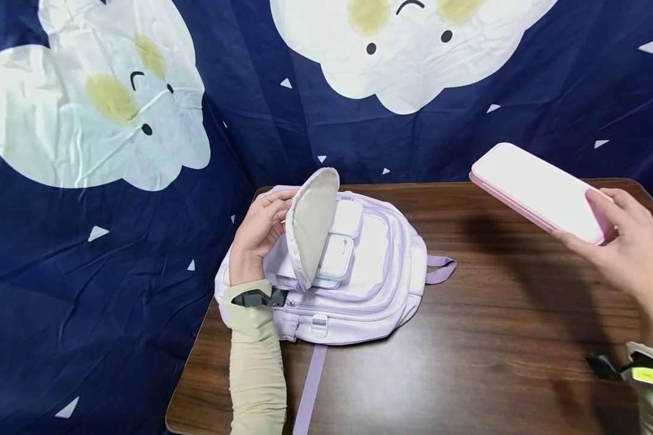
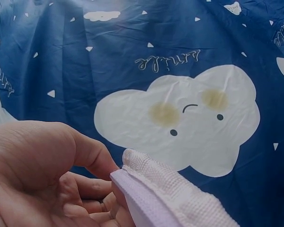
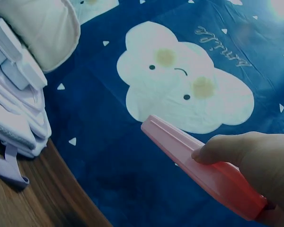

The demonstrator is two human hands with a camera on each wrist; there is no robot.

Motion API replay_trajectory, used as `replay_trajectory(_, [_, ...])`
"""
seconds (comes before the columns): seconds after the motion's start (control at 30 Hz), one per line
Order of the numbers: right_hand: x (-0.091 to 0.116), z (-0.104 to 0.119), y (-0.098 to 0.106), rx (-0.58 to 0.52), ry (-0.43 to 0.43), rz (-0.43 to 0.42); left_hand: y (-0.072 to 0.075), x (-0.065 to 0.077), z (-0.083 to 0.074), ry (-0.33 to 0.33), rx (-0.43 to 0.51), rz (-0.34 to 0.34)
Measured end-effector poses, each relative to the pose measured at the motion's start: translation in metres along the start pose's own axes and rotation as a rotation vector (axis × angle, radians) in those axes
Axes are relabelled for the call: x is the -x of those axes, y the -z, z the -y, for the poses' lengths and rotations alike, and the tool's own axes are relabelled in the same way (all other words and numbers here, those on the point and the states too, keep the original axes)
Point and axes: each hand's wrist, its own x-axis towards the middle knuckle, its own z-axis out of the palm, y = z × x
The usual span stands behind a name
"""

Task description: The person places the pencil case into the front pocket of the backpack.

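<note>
A lavender backpack [image 1: 381, 320] lies on the wooden table at the left. My left hand [image 1: 261, 226] pinches the edge of its front pocket flap [image 1: 314, 223] and holds it lifted; in the left wrist view the flap's lavender edge [image 2: 146, 198] sits against the fingertips. Small white boxes [image 1: 337, 254] show in the pocket beside the raised flap. Over the table's right side, my right hand [image 1: 626, 241] grips one end of a long pink box with a white top [image 1: 544, 190], held in the air. In the right wrist view the thumb presses on the pink side [image 3: 189, 161].
Beneath both arms is a dark brown wooden table [image 1: 468, 362]. A purple strap [image 1: 310, 393] hangs toward the front edge, and a strap loop [image 1: 441, 269] sticks out at the right. Blue cloth [image 1: 239, 90] with white clouds stands behind and to the left.
</note>
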Motion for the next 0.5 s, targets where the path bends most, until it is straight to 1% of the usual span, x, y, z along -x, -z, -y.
replay_trajectory(0.1, [-0.001,0.005,-0.002,-0.014,0.022,0.011,-0.001,0.000,0.001,-0.001,0.001,0.000])
replay_trajectory(0.3, [-0.004,0.015,-0.008,-0.017,0.035,0.054,-0.002,-0.001,0.001,-0.010,0.004,0.009])
replay_trajectory(0.5, [-0.008,0.028,-0.017,-0.054,0.083,0.085,-0.006,-0.003,0.001,-0.007,-0.020,0.009])
